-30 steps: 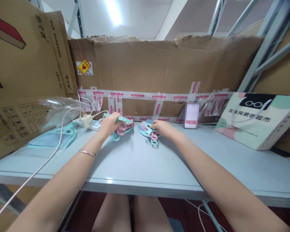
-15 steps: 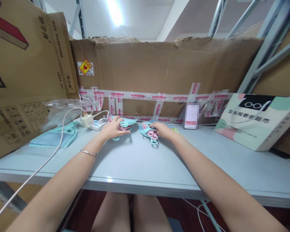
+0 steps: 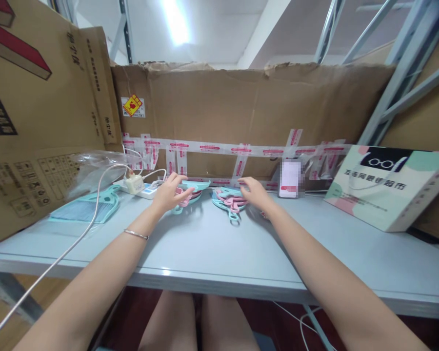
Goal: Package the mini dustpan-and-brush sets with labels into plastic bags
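My left hand rests at the near left side of a small stack of teal and pink plastic pieces. Its fingers are apart, with the thumb stretched across the stack; whether it presses on the pieces I cannot tell. My right hand is at the right edge of a second stack of teal and pink plastic pieces, which look like mini dustpans with looped handles pointing toward me. The right fingers are spread and bent above that stack's edge, not gripping it. A small colourful object lies partly hidden under my right wrist.
At the left, a teal dustpan-like piece lies in clear plastic near a power strip with a white plug. A white cable crosses the table. A phone and a printed box stand right; cardboard walls the back.
My right hand has drawn back to the right, off the right stack, uncovering more of its pieces. My left hand stays at the left stack, shifted only slightly. The view has tilted a little.
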A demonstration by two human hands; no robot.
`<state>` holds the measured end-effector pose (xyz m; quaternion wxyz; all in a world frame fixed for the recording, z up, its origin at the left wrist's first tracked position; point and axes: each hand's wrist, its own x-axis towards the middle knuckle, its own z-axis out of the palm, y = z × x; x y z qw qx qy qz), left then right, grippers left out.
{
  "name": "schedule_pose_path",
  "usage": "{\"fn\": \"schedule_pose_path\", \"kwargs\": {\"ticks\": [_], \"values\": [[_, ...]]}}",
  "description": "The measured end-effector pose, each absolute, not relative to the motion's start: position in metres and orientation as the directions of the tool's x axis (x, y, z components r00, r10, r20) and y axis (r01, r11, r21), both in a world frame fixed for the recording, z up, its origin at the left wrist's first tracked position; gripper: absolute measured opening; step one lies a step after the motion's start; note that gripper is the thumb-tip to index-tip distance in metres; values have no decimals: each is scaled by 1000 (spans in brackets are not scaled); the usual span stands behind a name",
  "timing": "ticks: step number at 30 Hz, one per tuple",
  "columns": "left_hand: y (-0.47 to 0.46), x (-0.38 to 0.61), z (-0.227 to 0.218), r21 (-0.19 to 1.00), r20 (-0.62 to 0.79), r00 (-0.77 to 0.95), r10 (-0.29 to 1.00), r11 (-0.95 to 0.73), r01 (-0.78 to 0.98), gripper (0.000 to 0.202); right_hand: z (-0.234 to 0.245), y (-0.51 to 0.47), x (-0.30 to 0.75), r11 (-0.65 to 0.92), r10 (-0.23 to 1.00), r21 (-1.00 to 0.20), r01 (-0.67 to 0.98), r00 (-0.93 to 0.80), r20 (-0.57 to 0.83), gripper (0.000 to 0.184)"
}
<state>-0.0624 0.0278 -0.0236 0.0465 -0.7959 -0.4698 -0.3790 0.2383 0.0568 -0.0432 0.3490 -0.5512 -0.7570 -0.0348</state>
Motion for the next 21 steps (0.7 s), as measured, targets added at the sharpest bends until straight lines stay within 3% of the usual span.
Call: {"fn": "schedule_pose_path", "kwargs": {"ticks": [4, 8, 12, 17, 21], "values": [[31, -53, -33, 184, 599, 363, 714, -564, 805, 47, -60, 66, 243, 311, 908, -253, 916, -208, 363, 50], [37, -50, -41, 105, 575, 417, 705, -568, 816, 33, -62, 68, 249, 284, 934, -238, 929, -212, 287, 46], [40, -52, -41, 105, 613, 310, 727, -463, 880, 26, -55, 66, 253, 284, 936, -217, 934, -221, 274, 43], [42, -61, -38, 201, 627, 133, 768, -325, 924, 31, -50, 63, 256, 319, 919, -193, 928, -252, 303, 35], [50, -72, -34, 404, 640, 5, 768, -342, 848, 21, -48, 61, 255, 355, 894, -173, 919, -279, 351, 26]]}}
